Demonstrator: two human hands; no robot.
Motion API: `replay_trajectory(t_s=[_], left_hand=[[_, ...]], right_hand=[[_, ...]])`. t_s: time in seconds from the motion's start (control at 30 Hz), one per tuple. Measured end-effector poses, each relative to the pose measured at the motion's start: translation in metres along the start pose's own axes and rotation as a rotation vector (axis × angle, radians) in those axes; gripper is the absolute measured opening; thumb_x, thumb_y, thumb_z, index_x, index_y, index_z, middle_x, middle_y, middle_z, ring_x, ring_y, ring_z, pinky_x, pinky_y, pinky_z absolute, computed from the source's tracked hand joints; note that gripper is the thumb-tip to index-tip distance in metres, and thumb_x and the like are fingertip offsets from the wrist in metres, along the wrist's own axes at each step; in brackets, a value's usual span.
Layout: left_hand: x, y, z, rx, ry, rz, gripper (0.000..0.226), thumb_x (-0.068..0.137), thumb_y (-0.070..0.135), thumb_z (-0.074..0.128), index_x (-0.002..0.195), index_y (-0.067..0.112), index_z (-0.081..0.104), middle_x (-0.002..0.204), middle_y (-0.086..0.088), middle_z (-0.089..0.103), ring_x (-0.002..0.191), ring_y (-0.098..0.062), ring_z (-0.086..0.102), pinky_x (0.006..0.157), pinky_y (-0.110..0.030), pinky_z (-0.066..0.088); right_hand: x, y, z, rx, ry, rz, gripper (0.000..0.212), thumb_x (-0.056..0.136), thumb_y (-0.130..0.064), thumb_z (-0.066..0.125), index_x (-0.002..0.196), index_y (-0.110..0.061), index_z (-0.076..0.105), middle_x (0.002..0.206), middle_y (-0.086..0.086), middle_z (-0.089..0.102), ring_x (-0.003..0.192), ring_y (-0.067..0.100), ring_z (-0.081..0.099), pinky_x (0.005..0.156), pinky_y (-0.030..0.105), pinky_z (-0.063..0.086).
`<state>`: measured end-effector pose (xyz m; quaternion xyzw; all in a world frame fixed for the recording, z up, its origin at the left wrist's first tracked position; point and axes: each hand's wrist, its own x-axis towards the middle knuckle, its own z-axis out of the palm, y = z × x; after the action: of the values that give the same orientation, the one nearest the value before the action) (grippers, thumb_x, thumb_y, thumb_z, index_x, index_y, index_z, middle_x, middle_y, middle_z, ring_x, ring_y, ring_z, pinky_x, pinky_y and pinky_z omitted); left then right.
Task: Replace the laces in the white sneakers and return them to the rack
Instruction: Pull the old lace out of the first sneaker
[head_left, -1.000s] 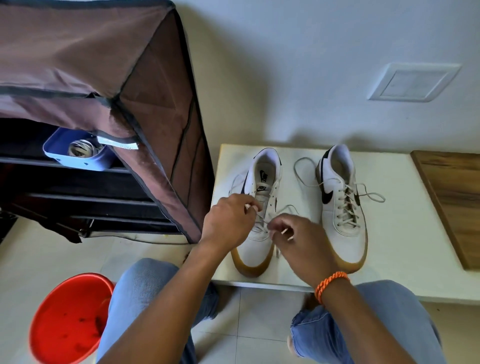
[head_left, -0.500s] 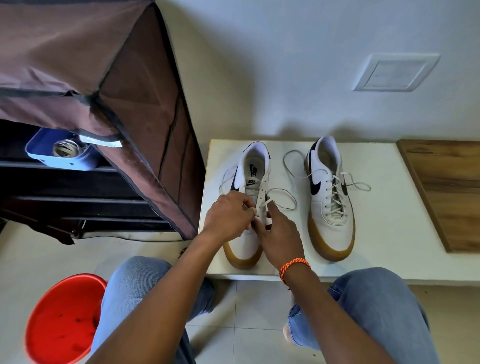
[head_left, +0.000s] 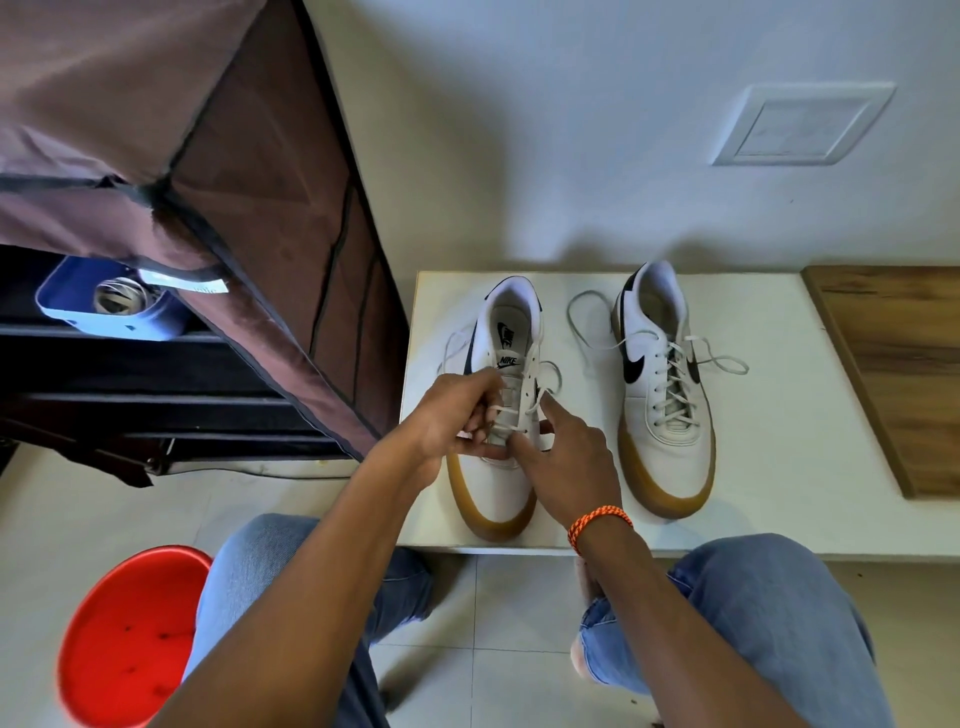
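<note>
Mid-lacing, we pinch the lace (head_left: 540, 400) with both hands, left hand (head_left: 457, 415) and right hand (head_left: 566, 457), over the left sneaker (head_left: 498, 467) on the surface (head_left: 769, 519); next, threading the upper eyelets.

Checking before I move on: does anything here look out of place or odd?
Nothing damaged or spilled. The right-hand white gum-soled sneaker is laced but untied, its loose white lace ends sprawling over the white bench top. Both hands work on the left-hand sneaker's lace.
</note>
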<state>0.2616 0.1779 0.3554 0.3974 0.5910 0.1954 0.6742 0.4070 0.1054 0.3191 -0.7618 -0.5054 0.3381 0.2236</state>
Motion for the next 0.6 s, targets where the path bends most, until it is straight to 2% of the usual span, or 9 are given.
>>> replay_trajectory(t_s=[0.1, 0.17, 0.23, 0.3, 0.37, 0.4, 0.5, 0.53, 0.6], left_hand=[[0.003, -0.002, 0.0, -0.174, 0.058, -0.091, 0.044, 0.101, 0.026, 0.058, 0.06, 0.01, 0.053, 0.052, -0.005, 0.039, 0.046, -0.018, 0.039, 0.078, -0.056, 0.066], [0.004, -0.003, -0.002, -0.169, 0.132, -0.084, 0.044, 0.102, 0.023, 0.059, 0.061, 0.007, 0.059, 0.051, -0.007, 0.045, 0.046, -0.02, 0.046, 0.075, -0.055, 0.066], [0.007, -0.007, -0.006, 0.159, 0.314, 0.141, 0.033, 0.1, 0.023, 0.063, 0.07, 0.01, 0.069, 0.058, -0.004, 0.061, 0.049, -0.02, 0.057, 0.071, -0.047, 0.066], [0.009, -0.007, -0.009, 0.561, 0.484, 0.442, 0.021, 0.099, 0.027, 0.066, 0.08, 0.023, 0.073, 0.058, 0.007, 0.062, 0.048, -0.011, 0.054, 0.058, -0.029, 0.051], [0.007, -0.006, -0.007, 0.602, 0.411, 0.576, 0.018, 0.101, 0.029, 0.065, 0.089, 0.031, 0.077, 0.058, 0.013, 0.06, 0.047, -0.007, 0.05, 0.051, -0.021, 0.038], [0.008, -0.008, -0.005, 0.64, 0.34, 0.587, 0.018, 0.103, 0.03, 0.063, 0.095, 0.032, 0.079, 0.064, 0.015, 0.064, 0.052, -0.004, 0.055, 0.053, -0.019, 0.04], [0.008, -0.014, 0.002, 0.868, 0.18, 0.497, 0.021, 0.104, 0.032, 0.06, 0.111, 0.03, 0.08, 0.1, 0.008, 0.078, 0.09, -0.014, 0.072, 0.08, -0.036, 0.06], [0.008, -0.015, 0.003, 0.878, 0.161, 0.461, 0.019, 0.103, 0.032, 0.062, 0.11, 0.029, 0.079, 0.106, 0.005, 0.078, 0.096, -0.017, 0.072, 0.086, -0.041, 0.061], [0.009, -0.016, 0.004, 0.881, 0.162, 0.433, 0.014, 0.101, 0.03, 0.065, 0.104, 0.027, 0.078, 0.104, 0.004, 0.077, 0.096, -0.018, 0.072, 0.087, -0.043, 0.061]], right_hand=[[-0.001, -0.001, 0.001, -0.01, -0.007, -0.004, 0.071, 0.095, -0.051, 0.064, 0.159, -0.03, 0.041, 0.136, 0.003, 0.066, 0.125, 0.026, 0.059, 0.094, 0.039, 0.052], [-0.002, -0.002, 0.001, -0.011, -0.001, -0.008, 0.073, 0.095, -0.052, 0.065, 0.16, -0.03, 0.04, 0.137, 0.003, 0.066, 0.124, 0.026, 0.06, 0.094, 0.038, 0.053], [-0.001, -0.002, -0.001, -0.001, -0.001, -0.014, 0.075, 0.094, -0.054, 0.066, 0.16, -0.029, 0.039, 0.137, 0.003, 0.066, 0.123, 0.025, 0.063, 0.095, 0.039, 0.054], [-0.001, -0.001, -0.001, -0.007, -0.008, -0.024, 0.077, 0.094, -0.055, 0.068, 0.161, -0.029, 0.039, 0.138, 0.003, 0.067, 0.12, 0.025, 0.065, 0.095, 0.037, 0.055], [0.0, 0.0, -0.002, -0.017, -0.009, -0.036, 0.076, 0.095, -0.056, 0.068, 0.16, -0.03, 0.039, 0.137, 0.002, 0.067, 0.118, 0.024, 0.066, 0.092, 0.036, 0.055], [0.0, 0.001, -0.002, -0.015, -0.007, -0.039, 0.076, 0.095, -0.056, 0.067, 0.16, -0.03, 0.038, 0.137, 0.001, 0.067, 0.118, 0.024, 0.066, 0.092, 0.036, 0.055], [0.002, 0.002, -0.001, -0.015, 0.0, -0.041, 0.075, 0.096, -0.057, 0.066, 0.16, -0.03, 0.038, 0.138, 0.001, 0.066, 0.12, 0.023, 0.064, 0.092, 0.036, 0.053], [0.002, 0.002, -0.001, -0.017, 0.0, -0.036, 0.075, 0.096, -0.058, 0.065, 0.16, -0.031, 0.038, 0.138, 0.0, 0.066, 0.119, 0.023, 0.064, 0.093, 0.036, 0.054], [0.003, 0.003, 0.0, -0.007, -0.006, -0.026, 0.077, 0.095, -0.061, 0.064, 0.16, -0.031, 0.038, 0.14, 0.0, 0.065, 0.12, 0.022, 0.064, 0.096, 0.039, 0.055]])
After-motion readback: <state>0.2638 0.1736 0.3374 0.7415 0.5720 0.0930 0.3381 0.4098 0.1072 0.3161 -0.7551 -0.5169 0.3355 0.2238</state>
